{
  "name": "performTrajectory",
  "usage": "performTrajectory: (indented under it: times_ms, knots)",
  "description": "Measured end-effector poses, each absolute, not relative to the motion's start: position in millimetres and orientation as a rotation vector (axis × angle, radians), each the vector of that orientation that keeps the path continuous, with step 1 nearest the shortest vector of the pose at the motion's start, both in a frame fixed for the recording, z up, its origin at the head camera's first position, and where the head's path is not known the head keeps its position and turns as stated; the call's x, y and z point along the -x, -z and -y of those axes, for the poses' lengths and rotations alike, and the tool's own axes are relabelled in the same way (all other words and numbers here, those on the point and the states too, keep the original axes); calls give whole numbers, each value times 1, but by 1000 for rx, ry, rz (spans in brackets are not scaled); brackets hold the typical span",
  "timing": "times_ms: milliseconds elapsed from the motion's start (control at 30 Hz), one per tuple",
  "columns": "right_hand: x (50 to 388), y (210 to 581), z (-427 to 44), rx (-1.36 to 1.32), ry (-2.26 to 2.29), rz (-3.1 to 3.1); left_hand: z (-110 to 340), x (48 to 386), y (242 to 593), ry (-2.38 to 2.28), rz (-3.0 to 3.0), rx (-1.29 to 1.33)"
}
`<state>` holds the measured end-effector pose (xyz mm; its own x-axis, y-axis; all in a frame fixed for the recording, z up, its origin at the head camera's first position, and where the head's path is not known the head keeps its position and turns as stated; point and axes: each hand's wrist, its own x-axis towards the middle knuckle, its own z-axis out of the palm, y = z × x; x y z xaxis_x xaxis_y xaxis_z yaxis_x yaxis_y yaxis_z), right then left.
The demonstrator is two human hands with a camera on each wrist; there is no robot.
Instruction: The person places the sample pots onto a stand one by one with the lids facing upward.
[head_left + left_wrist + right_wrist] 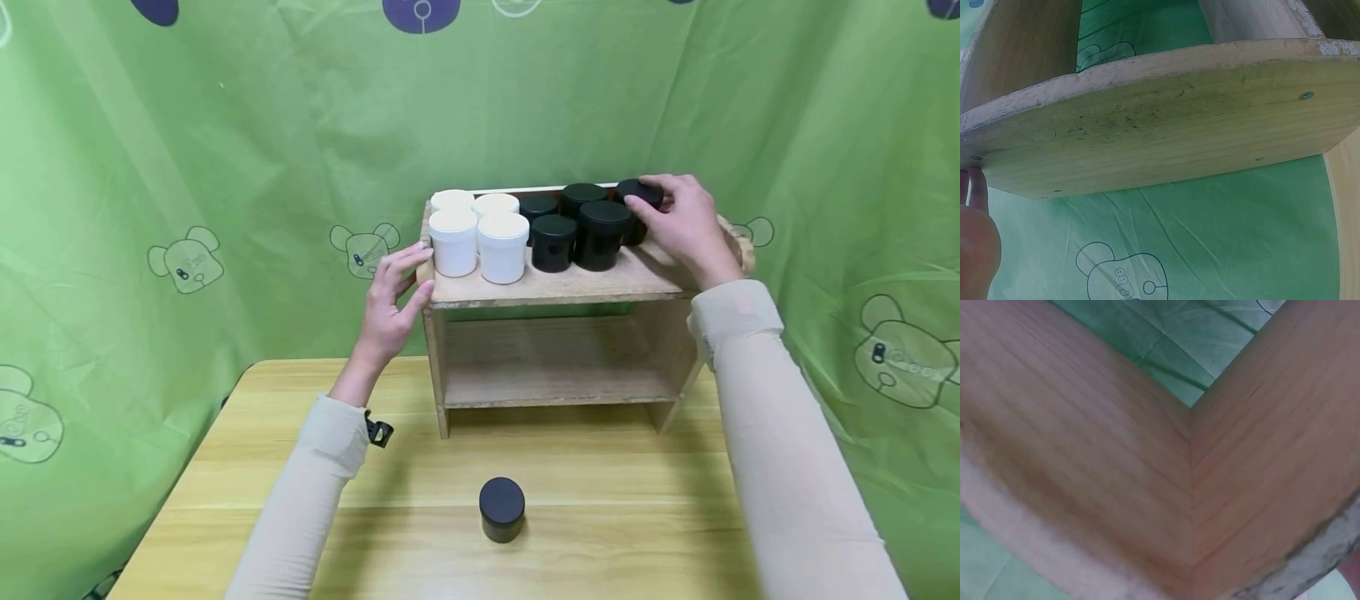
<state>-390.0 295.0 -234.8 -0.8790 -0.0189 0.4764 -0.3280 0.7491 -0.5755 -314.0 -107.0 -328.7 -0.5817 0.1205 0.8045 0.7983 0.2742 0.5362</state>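
Observation:
A small two-tier wooden shelf (472, 292) stands on the table. At the right end of its top, my right hand (686, 221) grips a black lidded jar (636, 192) with thumb and fingers around the lid. My left hand (387, 304) rests against the shelf's left end, fingers extended beside the white jars. The left wrist view shows fingertips (979, 187) touching the side panel (1179, 125). Several white jars (502, 254) fill the top's left part, with several black jars (602, 237) right of them. The right wrist view shows only shelf boards (1116, 462) and cloth, no hand.
Another black jar (502, 507) stands alone on the wooden table (600, 517), in front of the shelf. The lower tier (555, 358) is bare wood. Green printed cloth (300, 125) hangs behind and at both sides.

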Motion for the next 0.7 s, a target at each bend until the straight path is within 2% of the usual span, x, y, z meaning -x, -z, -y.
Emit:
performTrajectory:
  times_ms: [467, 700]
  knots:
    - [390, 239, -296, -280, -948, 2508, 103, 307, 325, 1352, 1900, 828]
    - [388, 240, -297, -286, -966, 2522, 109, 330, 341, 1337, 1906, 813]
